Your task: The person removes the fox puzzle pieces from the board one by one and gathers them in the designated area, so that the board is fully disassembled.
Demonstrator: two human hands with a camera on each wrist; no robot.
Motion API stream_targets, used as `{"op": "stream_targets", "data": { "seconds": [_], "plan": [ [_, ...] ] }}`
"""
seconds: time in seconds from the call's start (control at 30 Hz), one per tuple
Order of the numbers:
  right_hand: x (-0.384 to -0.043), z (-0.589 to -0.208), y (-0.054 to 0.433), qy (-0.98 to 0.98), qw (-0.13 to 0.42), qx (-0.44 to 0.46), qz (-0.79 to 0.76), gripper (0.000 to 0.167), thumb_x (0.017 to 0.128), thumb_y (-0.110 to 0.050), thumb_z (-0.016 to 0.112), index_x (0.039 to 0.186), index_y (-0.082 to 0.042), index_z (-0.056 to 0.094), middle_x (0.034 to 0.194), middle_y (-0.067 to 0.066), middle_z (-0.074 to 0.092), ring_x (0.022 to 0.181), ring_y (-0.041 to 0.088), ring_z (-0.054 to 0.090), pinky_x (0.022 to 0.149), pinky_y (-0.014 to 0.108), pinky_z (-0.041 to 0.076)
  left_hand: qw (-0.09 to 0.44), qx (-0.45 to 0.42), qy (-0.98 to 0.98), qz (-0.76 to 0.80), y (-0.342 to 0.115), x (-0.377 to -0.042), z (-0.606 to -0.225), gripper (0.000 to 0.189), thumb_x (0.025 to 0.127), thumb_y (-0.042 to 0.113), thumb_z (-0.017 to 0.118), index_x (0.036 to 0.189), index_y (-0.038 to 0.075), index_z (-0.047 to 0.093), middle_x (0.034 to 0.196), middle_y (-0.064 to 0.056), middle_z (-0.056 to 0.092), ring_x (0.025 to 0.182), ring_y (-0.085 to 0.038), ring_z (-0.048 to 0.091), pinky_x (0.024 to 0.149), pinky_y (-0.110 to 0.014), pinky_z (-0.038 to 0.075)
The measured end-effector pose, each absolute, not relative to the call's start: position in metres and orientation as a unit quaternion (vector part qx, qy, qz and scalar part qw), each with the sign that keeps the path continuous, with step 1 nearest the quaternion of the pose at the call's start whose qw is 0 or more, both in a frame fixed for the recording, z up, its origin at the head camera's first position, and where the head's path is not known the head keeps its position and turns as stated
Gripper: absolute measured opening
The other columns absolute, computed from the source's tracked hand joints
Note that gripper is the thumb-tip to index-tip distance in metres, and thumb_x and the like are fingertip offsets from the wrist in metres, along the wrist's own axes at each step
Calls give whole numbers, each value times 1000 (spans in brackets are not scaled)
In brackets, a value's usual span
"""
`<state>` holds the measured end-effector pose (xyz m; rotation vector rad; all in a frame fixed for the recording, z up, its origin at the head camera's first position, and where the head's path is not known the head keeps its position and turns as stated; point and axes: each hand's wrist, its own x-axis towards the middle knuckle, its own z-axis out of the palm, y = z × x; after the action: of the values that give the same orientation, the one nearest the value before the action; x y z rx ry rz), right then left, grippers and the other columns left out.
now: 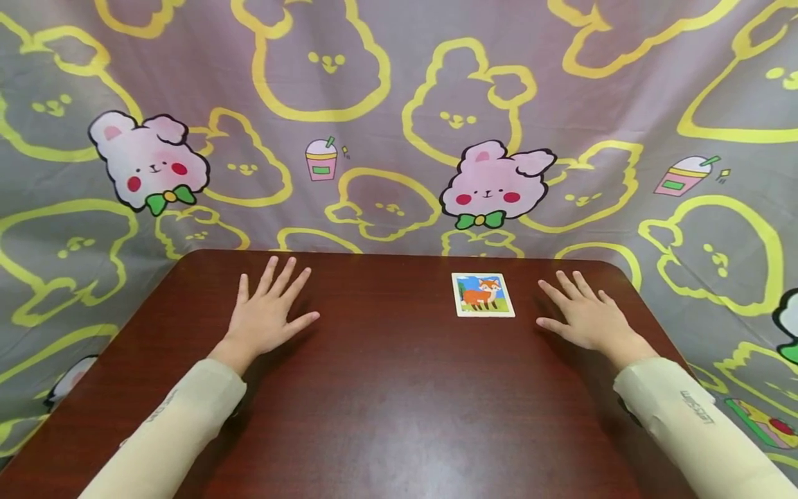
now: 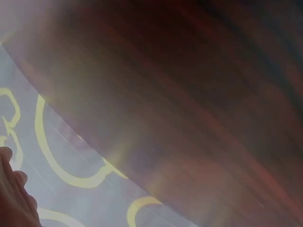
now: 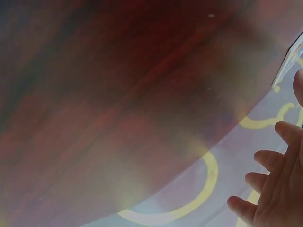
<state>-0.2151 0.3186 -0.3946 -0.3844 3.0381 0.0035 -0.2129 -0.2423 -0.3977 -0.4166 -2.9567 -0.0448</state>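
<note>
A square picture card point(image 1: 483, 295) with an orange fox on it lies face up on the dark red-brown table point(image 1: 399, 388), toward its far side and right of the middle. To the right of the card, my right hand point(image 1: 589, 317) has its fingers spread and holds nothing. My left hand point(image 1: 264, 315) is over the table's left part, palm down, fingers straight and fanned out, also holding nothing. In the right wrist view, the fingers point(image 3: 244, 208) show at the lower right, with a sliver of the card point(image 3: 289, 59) above them. Only a few fingertips point(image 2: 19, 177) appear in the left wrist view.
Behind the table hangs a grey-purple curtain point(image 1: 368, 90) printed with yellow bear outlines, pink rabbits and drink cups. It meets the table's far edge and runs down both sides. Both forearms wear pale sleeves point(image 1: 171, 430) that reach in from the near corners.
</note>
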Motion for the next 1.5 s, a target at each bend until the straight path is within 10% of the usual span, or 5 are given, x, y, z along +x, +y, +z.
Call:
{"op": "stream_targets", "data": {
  "seconds": [1.5],
  "plan": [
    [-271, -398, 263, 967, 131, -183, -116, 88, 88, -48, 70, 154, -4, 32, 158, 30, 25, 142, 57, 24, 108, 72, 27, -30, -287, -953, -88, -45, -277, -394, 73, 98, 54, 51, 158, 21, 27, 165, 0, 25, 156, -25, 12, 118, -57, 26]
  ]
}}
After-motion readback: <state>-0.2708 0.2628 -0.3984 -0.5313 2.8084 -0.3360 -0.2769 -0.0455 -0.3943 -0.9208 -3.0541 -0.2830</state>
